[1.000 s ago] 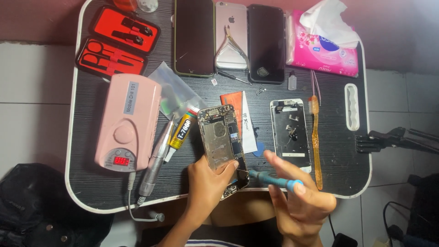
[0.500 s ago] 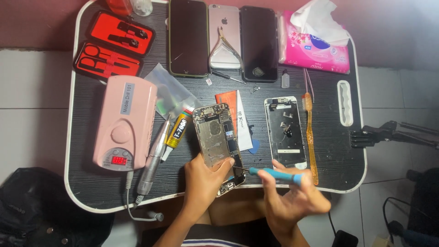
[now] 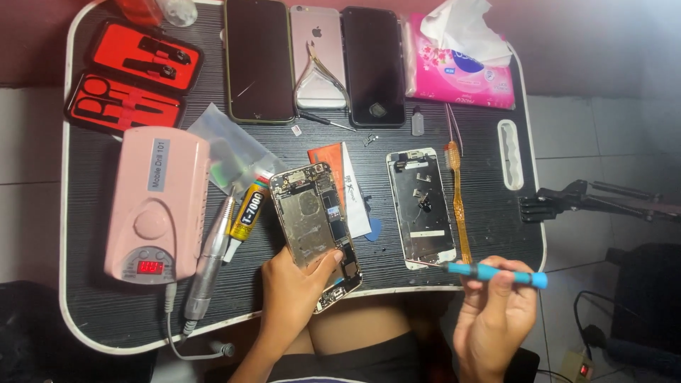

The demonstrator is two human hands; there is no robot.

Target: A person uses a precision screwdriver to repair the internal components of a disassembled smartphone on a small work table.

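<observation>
1. Your left hand (image 3: 294, 284) grips the opened phone body (image 3: 316, 230) by its lower end, thumb across the near edge and fingers curled under. That props it tilted off the black tray table (image 3: 489, 234), its bare insides facing up at you.

2. Your right hand (image 3: 496, 312) hovers off the table's near edge, fingers closed around a blue screwdriver (image 3: 496, 273). The tool lies almost level, tip pointing left toward the phone body but well apart from it, so the hand sits at rest, not at work.

3. The detached screen panel (image 3: 421, 207) lies flat, inner side up, just right of the phone body, parked clear of the hand that turns the phone.

4. An orange toothbrush (image 3: 457, 198) lies alongside the panel's right edge, within easy reach of the right hand.

5. A yellow glue tube (image 3: 248, 213) and a grey drill handpiece (image 3: 211, 259) rest just left of the phone body, with the pink drill box (image 3: 156, 206) beyond them; its cord loops off the front edge.

6. Pushed to the far edge, out of the working patch: three phones, the middle pink phone (image 3: 317, 42) carrying metal nippers (image 3: 317, 74), a red tool case (image 3: 131, 74) at left, a pink tissue pack (image 3: 464, 67) at right.

7. A small blue pick (image 3: 374, 228) sits between phone body and panel.
</observation>
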